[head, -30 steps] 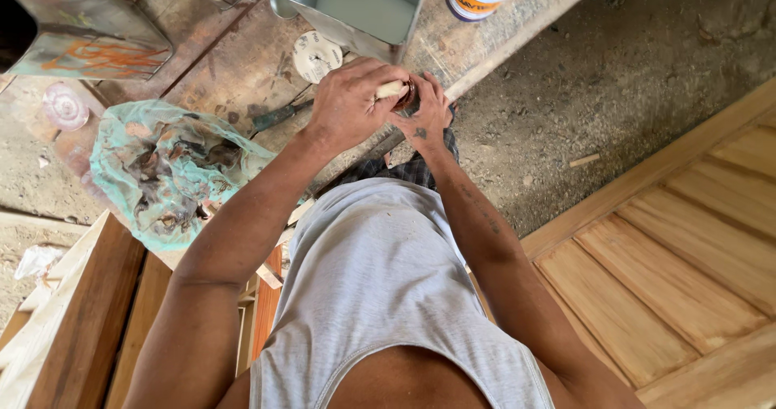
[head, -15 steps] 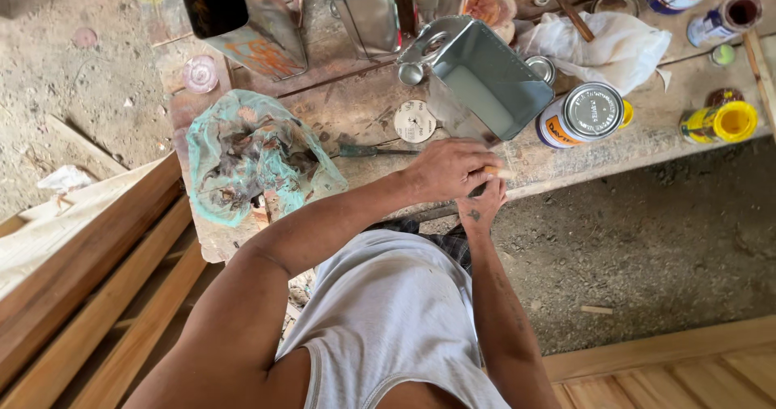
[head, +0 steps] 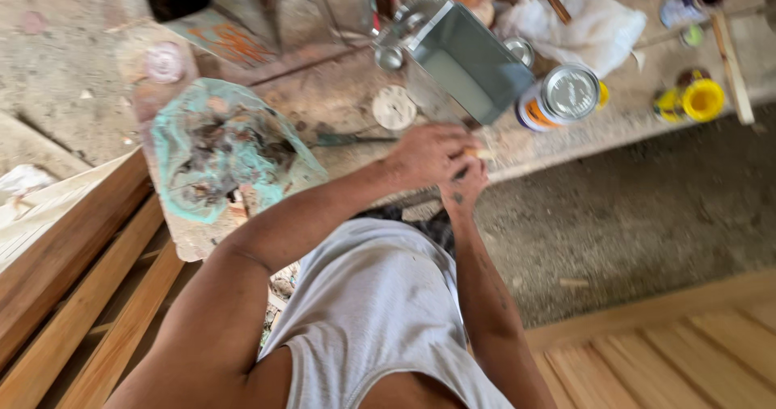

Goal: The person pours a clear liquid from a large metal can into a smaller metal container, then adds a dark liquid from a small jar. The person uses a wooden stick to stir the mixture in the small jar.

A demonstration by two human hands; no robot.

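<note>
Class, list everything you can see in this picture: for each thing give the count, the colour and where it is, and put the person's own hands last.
metal box: 1, grey, open, middle of the workbench
workbench: 1, pale and stained, across the top
tin can: 1, silver lid, right of the metal box
white cloth: 1, white, crumpled, behind the tin can
yellow lids: 2, yellow, right end of the workbench
round disc: 1, off-white, left of the metal box
plastic bag: 1, turquoise, dark scraps inside, left end of the workbench
wooden frames: pale brown, lower right and lower left
left hand: 1, gripping a small pale piece too blurred to name
right hand: 1, just under the left hand, touching it
</note>
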